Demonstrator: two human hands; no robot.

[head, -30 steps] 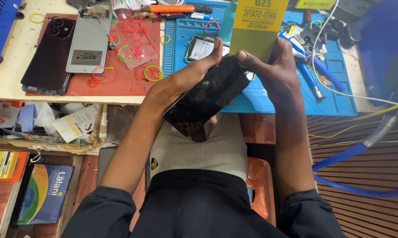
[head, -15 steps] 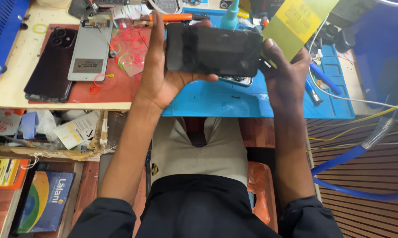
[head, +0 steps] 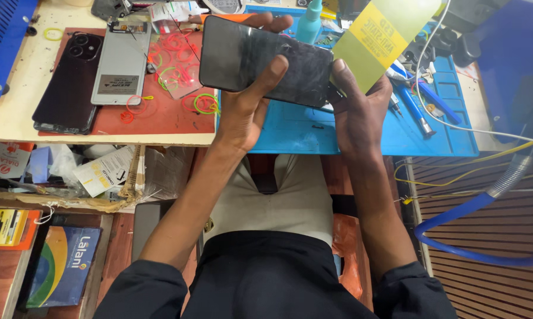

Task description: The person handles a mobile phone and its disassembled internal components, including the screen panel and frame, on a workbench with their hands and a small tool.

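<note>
Holding a black phone (head: 265,60) above the surface (head: 18,121), screen side up w/ glare and smudges on the glass, long axis roughly left-right. Left hand (head: 247,109) cups it from below: thumb pressed on the glass near the lower middle, fingertips (head: 270,21) curling over the far edge, so it's clamped around the phone. Right hand (head: 359,112) grips the phone's right end, thumb on that end, other fingers behind it & mostly hidden. A yellow sheet (head: 383,40) w/ print sticks up at a slant from just behind the right hand; cannot tell if the fingers pinch it or it just lies behind.

Under the phone: blue work mat (head: 302,130), w/ blue-handled tools (head: 417,106) to the right of the right hand and a teal bottle (head: 310,20) just past the phone's far edge. Left of it, a red mat (head: 166,112) w/ loose rubber bands (head: 204,103) in red & green. On that mat's left part a second dark phone (head: 68,82) lies back up, beside a grey phone frame (head: 121,62), the two touching or nearly. Blue box (head: 0,41) at far left corner. Blue hose (head: 473,236) loops over the floor at right. Below the surface edge, a shelf w/ paper packets (head: 104,171) & cartons.
</note>
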